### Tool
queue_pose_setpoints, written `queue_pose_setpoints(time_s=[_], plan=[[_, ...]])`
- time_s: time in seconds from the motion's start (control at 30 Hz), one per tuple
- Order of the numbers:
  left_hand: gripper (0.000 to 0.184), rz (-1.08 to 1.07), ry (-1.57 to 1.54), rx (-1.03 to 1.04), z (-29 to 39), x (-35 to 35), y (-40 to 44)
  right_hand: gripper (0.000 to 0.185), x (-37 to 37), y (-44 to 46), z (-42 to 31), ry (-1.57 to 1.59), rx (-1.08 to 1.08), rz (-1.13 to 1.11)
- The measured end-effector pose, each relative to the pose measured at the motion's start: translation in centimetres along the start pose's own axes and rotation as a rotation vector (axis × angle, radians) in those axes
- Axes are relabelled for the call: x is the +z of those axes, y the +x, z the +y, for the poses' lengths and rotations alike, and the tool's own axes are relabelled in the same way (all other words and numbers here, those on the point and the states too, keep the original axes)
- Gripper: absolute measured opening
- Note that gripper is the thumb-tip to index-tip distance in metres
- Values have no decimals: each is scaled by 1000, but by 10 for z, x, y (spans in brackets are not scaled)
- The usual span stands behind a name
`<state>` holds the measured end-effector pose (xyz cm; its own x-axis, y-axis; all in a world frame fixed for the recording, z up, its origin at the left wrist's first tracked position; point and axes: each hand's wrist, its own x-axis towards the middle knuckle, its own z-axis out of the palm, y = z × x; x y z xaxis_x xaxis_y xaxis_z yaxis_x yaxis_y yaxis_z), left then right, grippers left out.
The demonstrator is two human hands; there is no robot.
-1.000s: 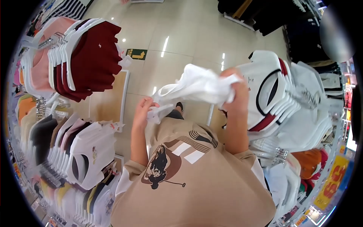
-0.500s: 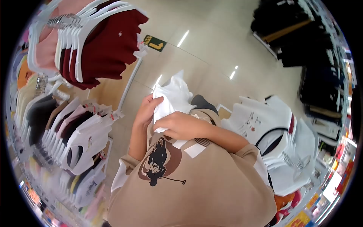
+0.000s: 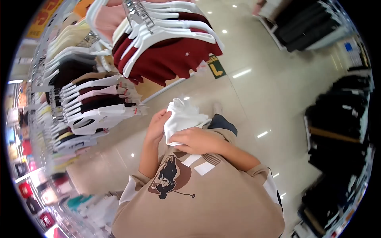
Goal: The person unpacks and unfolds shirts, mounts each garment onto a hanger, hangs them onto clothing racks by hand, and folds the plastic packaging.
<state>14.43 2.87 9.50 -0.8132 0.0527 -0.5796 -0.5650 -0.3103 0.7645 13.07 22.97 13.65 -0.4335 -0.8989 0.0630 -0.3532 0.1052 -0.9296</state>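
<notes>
A bunched white garment (image 3: 180, 115) is held in front of my waist. My left hand (image 3: 158, 123) grips its left edge, thumb on top and fingers behind. Across its near end lies my right hand (image 3: 192, 139), fingers curled over the cloth. The garment's loose folds stick up beyond both hands, and its exact kind does not show.
Dark red tops on white hangers (image 3: 170, 55) hang on a rack ahead. More hanging clothes (image 3: 99, 115) line the left, and dark garments (image 3: 337, 107) hang at the right. A green floor sign (image 3: 216, 66) marks the shiny tiled floor (image 3: 254, 99).
My view and body have turned right, so the racks at left have swung across and the white clothes at right are out of sight. Both hands keep hold of the white garment.
</notes>
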Motion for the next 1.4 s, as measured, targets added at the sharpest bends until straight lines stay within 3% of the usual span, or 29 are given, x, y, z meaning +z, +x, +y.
queue_pose_setpoints(time_s=[0.1, 0.2, 0.27, 0.43, 0.67, 0.73, 0.83, 0.93, 1.1, 1.2, 1.4], plan=[[17, 131, 261, 88, 12, -7, -2, 24, -44, 3, 25, -16, -187, 23], [16, 334, 498, 205, 21, 5, -20, 25, -109, 23, 39, -59, -160, 244], [15, 463, 603, 224, 20, 8, -39, 24, -143, 45, 47, -44, -211, 535], [15, 719, 299, 319, 11, 25, -54, 31, -201, 107, 55, -212, -290, 873], [16, 861, -432, 327, 6, 26, -54, 38, -183, 155, 58, -370, -179, 711], [16, 769, -345, 330, -7, 10, -57, 34, -177, 163, 54, -482, -160, 682], [13, 711, -254, 357, -15, -4, -54, 27, -168, 173, 52, -266, -31, 558], [12, 658, -133, 336, -15, -12, -62, 22, -161, 183, 49, -112, -156, 552], [13, 527, -55, 361, -6, -30, -77, 20, -139, 186, 36, 272, -105, 445], [13, 455, -27, 382, 6, -33, -82, 23, -127, 182, 18, 463, -183, 410], [12, 225, 163, 424, 49, -21, -90, 24, -136, 173, -15, 556, -280, 256]])
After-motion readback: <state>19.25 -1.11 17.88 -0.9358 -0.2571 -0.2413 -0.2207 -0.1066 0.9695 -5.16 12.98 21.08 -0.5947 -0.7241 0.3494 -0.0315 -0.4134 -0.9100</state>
